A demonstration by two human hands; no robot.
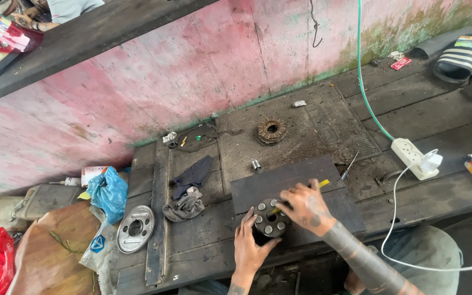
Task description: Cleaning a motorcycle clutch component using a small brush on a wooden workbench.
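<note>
Hands at work on a round metal hub [269,217], midway by the look of it.
Left hand [248,247] steadies its rim, fingers spread; right hand [304,205] is closed on a yellow-handled tool [322,184] (tip hidden); the friction-plate stack [271,131] and round cover [135,229] lie apart.

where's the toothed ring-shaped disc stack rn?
In the head view, the toothed disc stack sits alone on the ribbed mat near the pink wall, beyond the dark board, up and slightly left of the right hand.
</note>
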